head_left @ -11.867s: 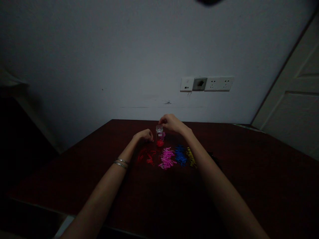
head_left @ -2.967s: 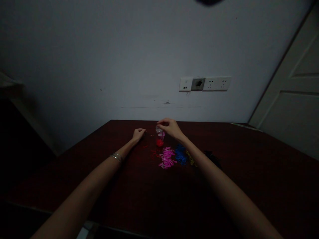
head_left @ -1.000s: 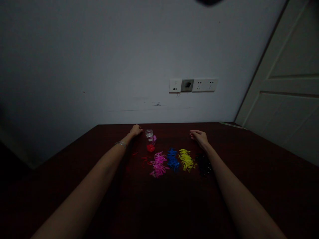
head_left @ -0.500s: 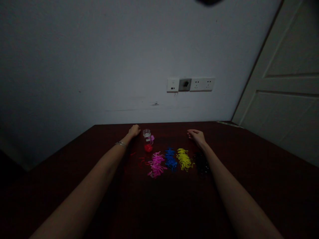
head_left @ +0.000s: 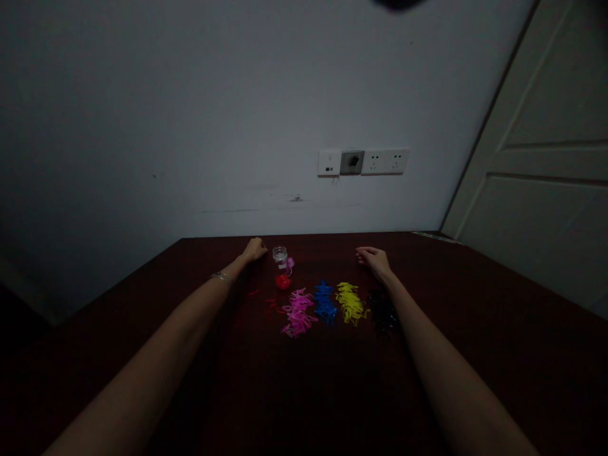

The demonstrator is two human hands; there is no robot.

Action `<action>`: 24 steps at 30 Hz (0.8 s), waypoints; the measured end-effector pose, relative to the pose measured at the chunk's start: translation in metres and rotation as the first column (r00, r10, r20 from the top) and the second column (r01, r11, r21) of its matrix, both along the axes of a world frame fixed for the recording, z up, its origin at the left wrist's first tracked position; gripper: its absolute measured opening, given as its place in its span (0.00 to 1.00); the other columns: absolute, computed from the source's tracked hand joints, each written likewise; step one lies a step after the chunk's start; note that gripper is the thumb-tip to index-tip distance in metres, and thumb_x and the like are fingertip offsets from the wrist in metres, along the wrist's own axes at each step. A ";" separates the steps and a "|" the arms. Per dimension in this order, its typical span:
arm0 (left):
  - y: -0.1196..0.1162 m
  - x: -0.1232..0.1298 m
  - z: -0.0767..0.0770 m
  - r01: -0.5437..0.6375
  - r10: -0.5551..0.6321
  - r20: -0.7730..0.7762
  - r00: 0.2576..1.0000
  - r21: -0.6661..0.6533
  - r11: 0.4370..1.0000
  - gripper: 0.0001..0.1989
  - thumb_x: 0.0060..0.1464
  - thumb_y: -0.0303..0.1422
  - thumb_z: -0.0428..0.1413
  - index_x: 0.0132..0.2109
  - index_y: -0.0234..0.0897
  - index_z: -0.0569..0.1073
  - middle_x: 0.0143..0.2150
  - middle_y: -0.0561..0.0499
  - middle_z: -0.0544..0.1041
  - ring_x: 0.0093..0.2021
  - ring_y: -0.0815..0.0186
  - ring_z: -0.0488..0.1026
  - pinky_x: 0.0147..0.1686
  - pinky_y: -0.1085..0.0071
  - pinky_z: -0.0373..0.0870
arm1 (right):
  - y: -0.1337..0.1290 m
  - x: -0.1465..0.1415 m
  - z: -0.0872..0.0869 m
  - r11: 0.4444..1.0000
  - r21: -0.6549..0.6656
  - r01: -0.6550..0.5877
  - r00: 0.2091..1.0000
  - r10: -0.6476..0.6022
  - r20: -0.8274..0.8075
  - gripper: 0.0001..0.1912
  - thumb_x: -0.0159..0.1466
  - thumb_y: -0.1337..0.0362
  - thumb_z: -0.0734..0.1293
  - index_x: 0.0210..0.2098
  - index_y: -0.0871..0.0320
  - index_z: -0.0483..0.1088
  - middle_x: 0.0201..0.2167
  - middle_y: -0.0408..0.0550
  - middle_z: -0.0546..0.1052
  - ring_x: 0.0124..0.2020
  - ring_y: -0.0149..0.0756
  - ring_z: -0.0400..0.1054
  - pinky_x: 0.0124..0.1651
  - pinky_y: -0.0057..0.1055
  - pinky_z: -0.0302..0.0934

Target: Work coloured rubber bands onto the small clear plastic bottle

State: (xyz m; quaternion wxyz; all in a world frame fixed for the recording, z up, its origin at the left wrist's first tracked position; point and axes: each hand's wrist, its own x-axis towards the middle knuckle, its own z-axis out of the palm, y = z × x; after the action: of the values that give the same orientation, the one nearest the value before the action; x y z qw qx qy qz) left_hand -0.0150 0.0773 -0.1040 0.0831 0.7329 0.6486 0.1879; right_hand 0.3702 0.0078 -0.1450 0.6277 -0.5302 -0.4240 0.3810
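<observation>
My left hand (head_left: 255, 249) rests on the far part of the dark table, curled into a loose fist, with nothing visible in it. Just right of it stands a clear jar (head_left: 280, 261), its top open and red bands (head_left: 282, 282) in its bottom. A pink tag-like piece (head_left: 290, 265) is beside the jar. My right hand (head_left: 373, 259) lies farther right with its fingers curled together; no held thing shows. Nearer me are piles of thin rubber bands: pink (head_left: 299, 313), blue (head_left: 325, 304), yellow (head_left: 350, 304) and black (head_left: 382, 310), the black ones beside my right forearm.
A few loose red bands (head_left: 272, 306) lie left of the pink pile. The reddish-brown table (head_left: 304, 392) meets a pale wall (head_left: 237, 126) with a row of sockets (head_left: 363, 162). At the right is a panelled door (head_left: 546, 158). The scene is dim.
My left hand and forearm have shifted very slightly left. My right hand, the jar and the piles look the same.
</observation>
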 end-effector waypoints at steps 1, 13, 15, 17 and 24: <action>-0.002 0.000 0.003 -0.004 0.004 0.036 0.999 0.007 1.000 0.06 0.44 0.29 0.55 0.28 0.29 0.75 0.29 0.45 0.75 0.33 0.65 0.71 0.33 0.75 0.65 | 0.001 0.000 0.000 1.000 -0.001 -0.003 1.000 0.003 -0.002 0.02 0.50 0.70 0.67 0.25 0.63 0.72 0.19 0.47 0.74 0.18 0.25 0.65 0.20 0.20 0.63; -0.079 0.012 0.094 0.270 -0.257 0.361 0.897 0.016 0.963 0.12 0.44 0.34 0.56 0.35 0.29 0.76 0.24 0.50 0.73 0.23 0.73 0.64 0.23 0.76 0.59 | 0.003 0.004 -0.008 1.000 0.025 0.005 1.000 -0.005 0.024 0.05 0.48 0.69 0.69 0.26 0.64 0.72 0.20 0.48 0.74 0.18 0.26 0.65 0.20 0.21 0.63; -0.092 0.016 0.102 0.329 -0.309 0.354 0.883 0.004 0.944 0.12 0.44 0.34 0.56 0.34 0.29 0.76 0.27 0.48 0.74 0.26 0.72 0.66 0.26 0.76 0.61 | 0.002 0.003 -0.007 1.000 0.024 0.006 0.999 -0.007 0.040 0.06 0.48 0.68 0.69 0.26 0.64 0.72 0.20 0.48 0.74 0.18 0.26 0.65 0.20 0.21 0.63; -0.101 0.020 0.106 0.383 -0.362 0.349 0.864 0.009 0.924 0.10 0.44 0.33 0.56 0.33 0.30 0.76 0.29 0.48 0.75 0.29 0.71 0.67 0.29 0.75 0.62 | 0.001 0.003 -0.007 1.000 0.021 0.007 0.998 -0.008 0.057 0.07 0.47 0.67 0.70 0.26 0.64 0.72 0.20 0.48 0.75 0.18 0.26 0.65 0.19 0.21 0.62; -0.119 0.032 0.107 0.503 -0.478 0.310 0.822 -0.004 0.864 0.06 0.45 0.27 0.55 0.31 0.30 0.75 0.30 0.49 0.75 0.31 0.70 0.69 0.35 0.73 0.64 | 0.000 0.003 -0.007 0.999 0.036 0.017 0.996 -0.020 0.087 0.09 0.47 0.65 0.70 0.27 0.64 0.73 0.21 0.49 0.75 0.18 0.26 0.65 0.19 0.22 0.62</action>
State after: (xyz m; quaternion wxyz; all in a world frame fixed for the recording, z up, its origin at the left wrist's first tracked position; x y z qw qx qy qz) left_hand 0.0170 -0.0413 0.0030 0.2568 0.8338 0.4255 0.2406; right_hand 0.3733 0.0075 -0.1524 0.6213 -0.5390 -0.4528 0.3442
